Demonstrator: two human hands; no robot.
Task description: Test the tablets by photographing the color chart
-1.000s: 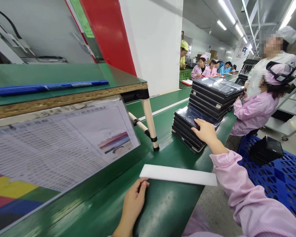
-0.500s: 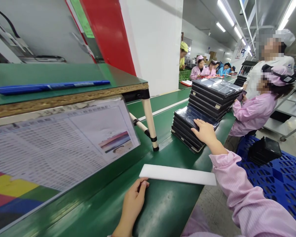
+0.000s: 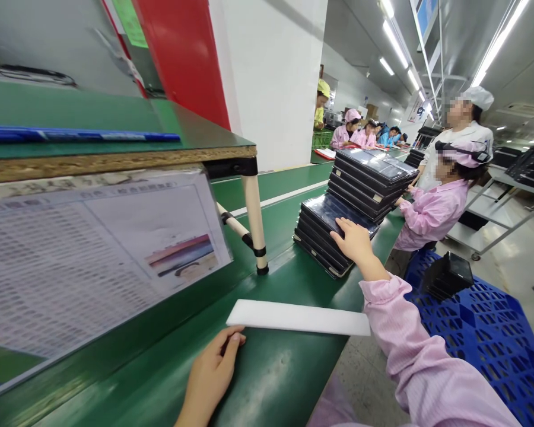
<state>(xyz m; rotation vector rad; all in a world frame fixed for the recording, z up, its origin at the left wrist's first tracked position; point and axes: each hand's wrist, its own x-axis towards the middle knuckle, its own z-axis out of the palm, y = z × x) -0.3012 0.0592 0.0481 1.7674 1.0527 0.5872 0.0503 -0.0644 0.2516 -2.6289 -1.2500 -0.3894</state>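
Note:
My right hand [image 3: 355,240] rests on the top of the nearer stack of flat black panels [image 3: 320,234], its fingers spread over the shiny upper surface. Behind that stack stands a taller pile of similar panels [image 3: 365,184]. A long white foam strip [image 3: 298,316] lies across the green bench in front of the stacks. At the strip's left end is my left hand [image 3: 213,367], thumb and index finger close together by its near edge. Whether the fingers pinch the strip or only touch it cannot be made out.
A raised shelf [image 3: 115,157] with blue pens [image 3: 80,136] and a hanging printed sheet [image 3: 107,237] stands at left, on a pale post [image 3: 253,219]. Right of the bench are a blue pallet [image 3: 493,332] and people in pink [image 3: 440,204] and white [image 3: 467,139].
The view has turned slightly right, so the bench items sit further left in the picture. Both hands keep nearly the same places at the strip and the stack.

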